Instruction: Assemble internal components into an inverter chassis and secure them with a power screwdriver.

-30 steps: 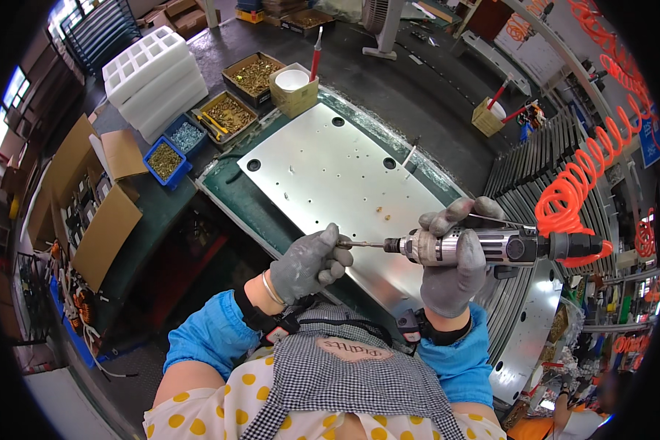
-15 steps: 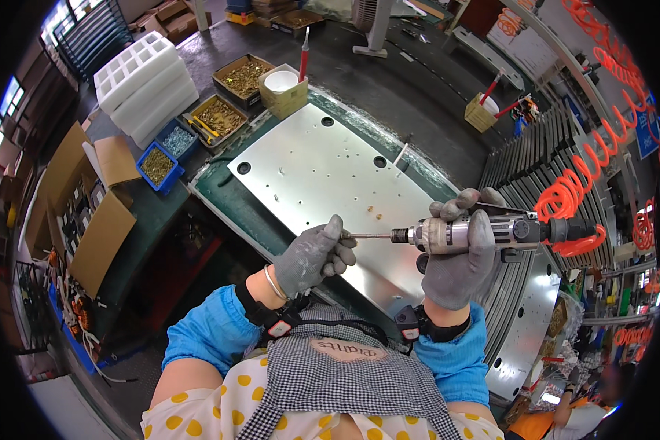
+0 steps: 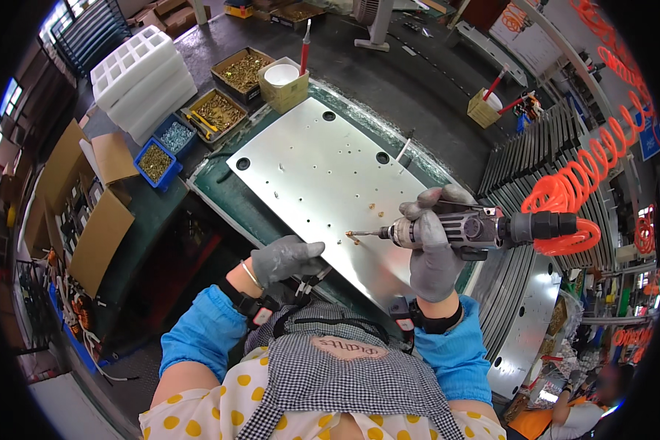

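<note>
My right hand (image 3: 436, 257), in a grey glove, is wrapped round an air screwdriver (image 3: 469, 229) held level over the metal plate (image 3: 301, 176). Its thin bit (image 3: 370, 233) points left. At the bit's tip is a small brass-coloured screw (image 3: 350, 235); I cannot tell whether it sits on the bit or lies on the plate. My gloved left hand (image 3: 286, 260) is by the plate's near left edge, fingers curled. Below those fingers shows a small dark and shiny item (image 3: 308, 284), too unclear to name. Several holes dot the plate, with loose brass-coloured pieces (image 3: 372, 207) on it.
Trays of brass screws (image 3: 240, 71) and blue bins (image 3: 156, 163) stand at the back left, beside white foam blocks (image 3: 139, 81). A cup in a carton (image 3: 282, 77) sits behind the plate. A red coiled hose (image 3: 565, 191) hangs at right above stacked metal panels (image 3: 521, 293).
My left hand has come away from the bit's tip, back to the left and down. The screwdriver has shifted slightly left, and its bit tip is now over the plate beside brass-coloured pieces.
</note>
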{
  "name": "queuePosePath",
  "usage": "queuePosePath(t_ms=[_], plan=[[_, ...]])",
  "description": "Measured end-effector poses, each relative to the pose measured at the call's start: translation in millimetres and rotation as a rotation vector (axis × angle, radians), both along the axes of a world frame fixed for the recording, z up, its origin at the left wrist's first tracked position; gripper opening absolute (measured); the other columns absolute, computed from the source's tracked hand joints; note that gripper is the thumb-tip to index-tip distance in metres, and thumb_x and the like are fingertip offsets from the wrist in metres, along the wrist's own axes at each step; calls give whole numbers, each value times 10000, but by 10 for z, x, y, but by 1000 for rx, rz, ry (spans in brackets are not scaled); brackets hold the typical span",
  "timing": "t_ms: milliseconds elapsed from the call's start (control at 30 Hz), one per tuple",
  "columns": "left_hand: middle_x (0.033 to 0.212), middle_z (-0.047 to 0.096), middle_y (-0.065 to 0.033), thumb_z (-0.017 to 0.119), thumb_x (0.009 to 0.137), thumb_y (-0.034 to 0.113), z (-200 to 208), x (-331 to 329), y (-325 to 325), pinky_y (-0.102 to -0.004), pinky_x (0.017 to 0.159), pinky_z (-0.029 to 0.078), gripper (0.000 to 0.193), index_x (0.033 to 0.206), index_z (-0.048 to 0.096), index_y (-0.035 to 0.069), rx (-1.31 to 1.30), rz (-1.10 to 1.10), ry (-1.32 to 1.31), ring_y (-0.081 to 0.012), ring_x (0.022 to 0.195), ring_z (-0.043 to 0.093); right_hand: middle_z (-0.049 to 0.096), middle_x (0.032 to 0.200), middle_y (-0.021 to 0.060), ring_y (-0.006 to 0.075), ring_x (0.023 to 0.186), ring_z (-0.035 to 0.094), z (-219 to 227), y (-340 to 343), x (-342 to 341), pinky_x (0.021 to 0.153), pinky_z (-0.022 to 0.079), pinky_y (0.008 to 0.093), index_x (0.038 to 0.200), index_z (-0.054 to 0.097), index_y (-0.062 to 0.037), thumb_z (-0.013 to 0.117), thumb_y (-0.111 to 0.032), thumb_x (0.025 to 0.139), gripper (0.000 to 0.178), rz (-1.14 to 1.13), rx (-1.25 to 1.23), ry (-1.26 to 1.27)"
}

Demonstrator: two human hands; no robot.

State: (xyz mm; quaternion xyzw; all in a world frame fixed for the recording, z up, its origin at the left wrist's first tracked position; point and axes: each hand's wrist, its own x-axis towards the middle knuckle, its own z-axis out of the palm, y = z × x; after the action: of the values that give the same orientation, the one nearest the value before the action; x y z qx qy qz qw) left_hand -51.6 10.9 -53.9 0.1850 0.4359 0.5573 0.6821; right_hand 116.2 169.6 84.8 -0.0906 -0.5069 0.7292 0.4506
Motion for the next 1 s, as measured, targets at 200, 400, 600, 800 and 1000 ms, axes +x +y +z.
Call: queuePosePath(t_ms=[200,400,600,800,1000], plan=[[1283,589,-139,602,930,251,-318,177,191,-378,958,482,510,1354,472,-1,145,151,-291,-256,1124,600,607,998,76,131,836,631,155,-8,-154,650,540,266,1167,520,-61,675,41,825,390,36,55,-170],[1051,654,-122,599,929,225,-277,204,168,-311,693,494,389,1238,556,-8,124,223,-277,-222,827,628,613,923,72,130,749,625,137,15,-402,577,521,255,1128,537,-62,684,32,801,371,172,310,-309],[1056,667,-83,660,918,254,-215,119,45,-317,637,519,384,1228,588,41,124,121,-262,-166,783,619,603,1047,71,141,871,619,148,-2,-482,726,537,281,1227,503,-63,720,36,746,537,235,216,-385],[1061,656,-98,705,868,316,-204,-1054,-505,-360,833,532,499,1225,585,-11,-101,87,278,-229,947,637,585,1101,80,159,965,627,91,93,-490,864,534,327,1237,465,-71,700,88,704,604,348,157,-294],[1002,677,-152,774,749,147,-32,-3104,-782,-345,734,531,609,1273,558,-76,-539,943,820,-206,843,648,595,1066,103,136,897,643,96,69,-415,839,542,301,1186,468,-69,642,108,752,501,317,165,-408]])
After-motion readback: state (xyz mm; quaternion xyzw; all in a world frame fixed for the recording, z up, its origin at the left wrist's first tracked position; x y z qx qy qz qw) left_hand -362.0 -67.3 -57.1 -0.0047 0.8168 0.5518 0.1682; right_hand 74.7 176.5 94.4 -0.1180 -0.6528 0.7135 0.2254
